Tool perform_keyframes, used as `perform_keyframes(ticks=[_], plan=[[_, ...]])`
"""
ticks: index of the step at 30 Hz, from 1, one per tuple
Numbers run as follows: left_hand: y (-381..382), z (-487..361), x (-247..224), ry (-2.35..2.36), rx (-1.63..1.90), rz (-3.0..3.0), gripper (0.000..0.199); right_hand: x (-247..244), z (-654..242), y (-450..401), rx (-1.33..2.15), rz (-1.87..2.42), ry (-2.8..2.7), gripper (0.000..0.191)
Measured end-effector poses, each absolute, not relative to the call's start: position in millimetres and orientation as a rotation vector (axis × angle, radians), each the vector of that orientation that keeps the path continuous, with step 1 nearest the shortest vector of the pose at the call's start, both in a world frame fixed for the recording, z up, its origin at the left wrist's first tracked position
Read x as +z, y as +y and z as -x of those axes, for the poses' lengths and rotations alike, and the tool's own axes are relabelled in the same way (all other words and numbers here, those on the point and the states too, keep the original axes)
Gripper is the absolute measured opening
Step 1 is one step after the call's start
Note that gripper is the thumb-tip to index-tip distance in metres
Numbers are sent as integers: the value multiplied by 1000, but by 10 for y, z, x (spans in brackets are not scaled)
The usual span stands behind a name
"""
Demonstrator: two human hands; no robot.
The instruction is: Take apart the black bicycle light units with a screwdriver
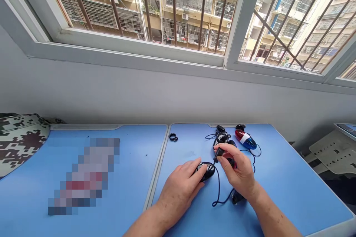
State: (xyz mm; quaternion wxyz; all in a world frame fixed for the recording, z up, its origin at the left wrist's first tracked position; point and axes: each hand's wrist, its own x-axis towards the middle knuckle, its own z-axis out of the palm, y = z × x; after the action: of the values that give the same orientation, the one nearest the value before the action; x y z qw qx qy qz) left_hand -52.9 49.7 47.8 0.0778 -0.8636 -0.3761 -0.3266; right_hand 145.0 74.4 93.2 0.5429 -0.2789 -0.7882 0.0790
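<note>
My left hand (182, 183) rests over a black oval device with a white pattern (208, 172), fingers on its top and the thumb along its near side. My right hand (239, 170) pinches a small black end piece (218, 153) between thumb and fingertips, just above that device. A thin black cable (218, 183) runs from there and loops down onto the table. Partly under my right forearm lies a black part (238, 197), whose kind I cannot make out. Behind my right hand is another black oval device with a white pattern (221, 139), partly hidden.
A red, white and blue oval device (246, 139) with a cable lies at the back right. Near the table seam sits a black ring clamp (172, 137). A blurred-out item (86, 174) lies on the left blue table (130, 185). Camouflage cloth (22, 137) covers the far left corner.
</note>
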Motion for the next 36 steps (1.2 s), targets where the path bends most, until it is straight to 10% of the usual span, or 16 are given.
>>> perform_keyframes(ticks=[36], plan=[[482, 526, 506, -1162, -1013, 2624, 30, 910, -1422, 715, 185, 669, -1833, 51]])
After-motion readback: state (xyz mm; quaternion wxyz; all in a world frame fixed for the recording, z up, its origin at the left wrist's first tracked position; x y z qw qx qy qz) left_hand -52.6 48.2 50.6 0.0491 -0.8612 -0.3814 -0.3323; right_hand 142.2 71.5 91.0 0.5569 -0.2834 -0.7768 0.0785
